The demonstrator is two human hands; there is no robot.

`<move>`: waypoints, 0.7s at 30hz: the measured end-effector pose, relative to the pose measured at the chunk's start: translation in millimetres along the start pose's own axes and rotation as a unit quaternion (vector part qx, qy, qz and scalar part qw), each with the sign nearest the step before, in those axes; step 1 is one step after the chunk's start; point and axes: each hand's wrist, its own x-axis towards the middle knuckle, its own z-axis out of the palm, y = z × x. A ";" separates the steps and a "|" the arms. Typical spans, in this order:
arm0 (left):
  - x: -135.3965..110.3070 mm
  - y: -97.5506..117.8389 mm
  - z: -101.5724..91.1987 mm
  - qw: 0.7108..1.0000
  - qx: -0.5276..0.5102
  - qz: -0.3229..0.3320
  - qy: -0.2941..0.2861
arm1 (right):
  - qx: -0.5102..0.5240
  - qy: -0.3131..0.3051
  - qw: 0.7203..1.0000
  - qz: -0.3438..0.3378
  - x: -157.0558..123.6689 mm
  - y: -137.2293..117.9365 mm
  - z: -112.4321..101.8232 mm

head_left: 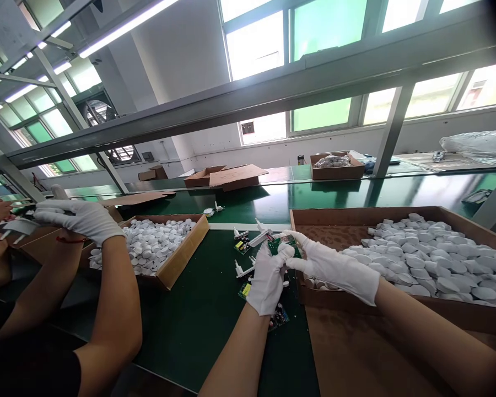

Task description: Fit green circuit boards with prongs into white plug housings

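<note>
Both my hands wear white gloves and meet over the green bench. My left hand [268,281] grips a green circuit board [284,241] from its near left side. From the right, my right hand [333,263] pinches the same board, fingers closed at its edge. Something white and rounded shows between the hands, and I cannot tell whether it is a fingertip or a loose piece. Close by on the bench lie several white plug parts [243,270] with wires and more circuit boards [278,318], partly hidden by my left hand.
A shallow cardboard box [357,214] of white rounded pieces [434,256] stands right. Another such box [186,253] stands left. A co-worker's gloved hand [80,218] holds a white plug piece [19,227] at far left. Behind are cartons [235,176] and a metal rail [215,105].
</note>
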 end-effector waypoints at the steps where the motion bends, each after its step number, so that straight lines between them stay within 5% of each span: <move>1: -0.7 1.7 -0.5 1.000 -0.005 -0.020 -0.004 | 0.009 0.005 1.000 0.013 0.1 -2.4 0.2; 8: -6.5 9.5 3.8 0.995 -0.058 -0.073 -0.038 | 0.174 0.054 0.983 0.002 4.2 -7.3 6.1; 13: -5.6 3.3 7.4 0.998 0.031 -0.040 0.032 | 0.143 0.053 0.988 -0.002 2.0 -8.2 10.4; 21: -2.9 3.3 11.0 0.999 0.046 -0.014 0.025 | 0.168 0.089 0.982 0.002 1.4 -8.9 9.0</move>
